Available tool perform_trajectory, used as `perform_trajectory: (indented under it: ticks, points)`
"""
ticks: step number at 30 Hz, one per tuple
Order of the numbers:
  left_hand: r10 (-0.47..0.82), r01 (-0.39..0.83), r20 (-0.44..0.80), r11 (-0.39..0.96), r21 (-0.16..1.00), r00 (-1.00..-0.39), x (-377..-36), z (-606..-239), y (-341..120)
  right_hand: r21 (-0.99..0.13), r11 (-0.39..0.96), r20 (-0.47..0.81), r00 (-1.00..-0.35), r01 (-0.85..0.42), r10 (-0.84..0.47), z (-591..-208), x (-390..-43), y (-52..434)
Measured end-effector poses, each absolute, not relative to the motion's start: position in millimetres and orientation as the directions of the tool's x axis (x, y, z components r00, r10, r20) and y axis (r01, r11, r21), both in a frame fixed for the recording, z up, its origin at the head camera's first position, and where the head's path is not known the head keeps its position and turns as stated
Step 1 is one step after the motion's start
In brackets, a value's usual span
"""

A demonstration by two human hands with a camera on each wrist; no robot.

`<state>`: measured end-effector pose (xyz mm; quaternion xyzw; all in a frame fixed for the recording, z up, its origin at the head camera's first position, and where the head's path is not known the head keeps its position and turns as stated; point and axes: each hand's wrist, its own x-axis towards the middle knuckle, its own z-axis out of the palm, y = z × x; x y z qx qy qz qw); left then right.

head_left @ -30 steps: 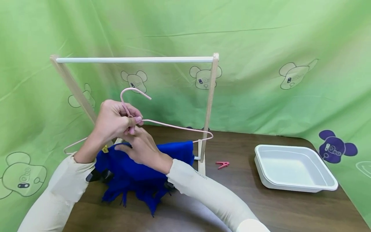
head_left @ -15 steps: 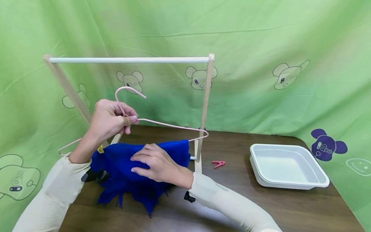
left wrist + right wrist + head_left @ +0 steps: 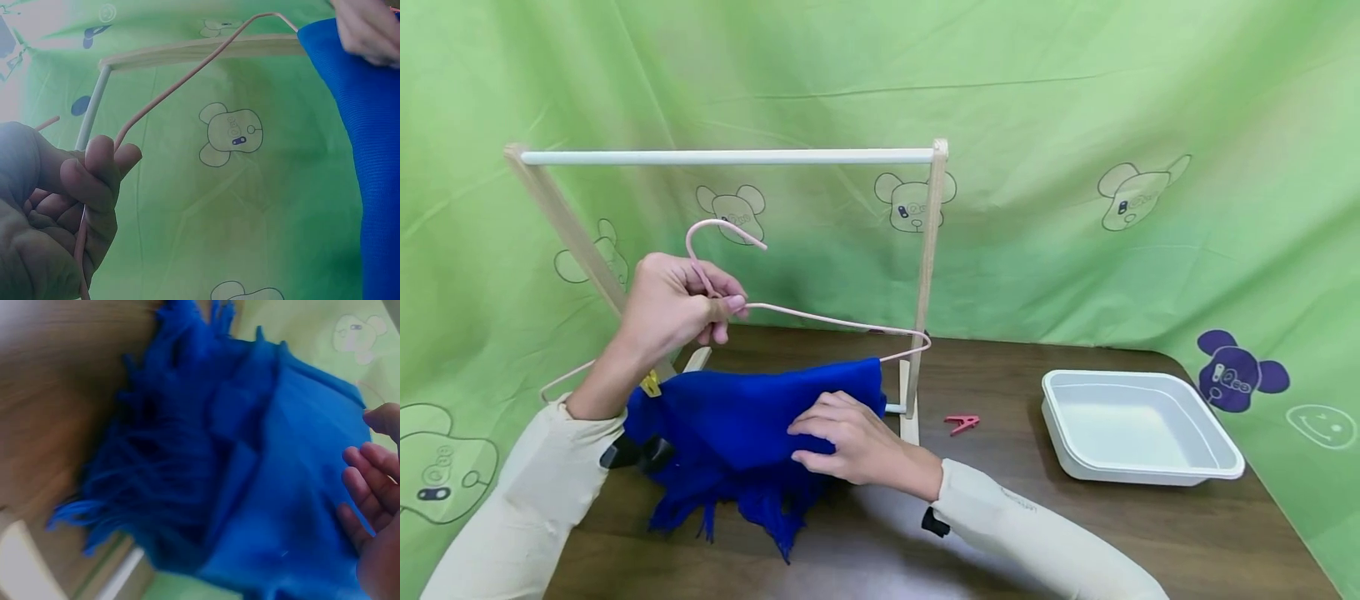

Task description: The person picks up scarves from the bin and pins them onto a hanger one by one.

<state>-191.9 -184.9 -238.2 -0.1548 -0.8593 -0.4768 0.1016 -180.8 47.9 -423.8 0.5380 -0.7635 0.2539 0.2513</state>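
Note:
My left hand (image 3: 677, 304) grips the neck of a thin pink wire hanger (image 3: 835, 322) just under its hook and holds it up in front of the rack; the left wrist view shows the fingers (image 3: 94, 175) curled round the wire (image 3: 187, 81). A blue fringed scarf (image 3: 737, 417) hangs over the hanger's lower bar, its fringe reaching the table. My right hand (image 3: 850, 437) lies against the scarf's right edge with relaxed fingers (image 3: 365, 487); the right wrist view shows the scarf (image 3: 262, 487) just beyond them, not gripped.
A wooden rack with a white rod (image 3: 730, 156) stands behind the hanger. A pink clothespin (image 3: 961, 423) lies by the rack's right foot, and a white tray (image 3: 1217, 467) sits at the right. A yellow clip (image 3: 650, 383) shows at the scarf's left edge. A green curtain hangs behind.
My right hand has come down from beside the hanger's neck and slid right along the scarf to its right edge. The left hand keeps its grip on the hanger.

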Motion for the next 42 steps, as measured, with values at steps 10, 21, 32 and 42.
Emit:
perform_trajectory:
  ticks: [10, 21, 32, 42]
  points:
    - [0.159, 0.345, 0.308, 0.517, 0.783, -0.938, -195, -234, -187, -0.229, 0.371, 0.574, -0.433, -0.900, -0.695, -443, -176, 87]
    - [0.152, 0.348, 0.315, 0.513, 0.785, -0.937, -195, -234, -194, -0.206, 0.407, 0.593, -0.444, -0.890, -0.671, -466, -177, 136]
    - [0.159, 0.344, 0.306, 0.505, 0.792, -0.939, -195, -234, -194, -0.145, 0.558, 0.566, -0.531, -0.817, -0.630, -485, -186, 194]
    - [0.142, 0.327, 0.298, 0.512, 0.794, -0.944, -193, -234, -201, -0.143, 0.684, 0.434, -0.666, -0.716, -0.607, -502, -203, 231]
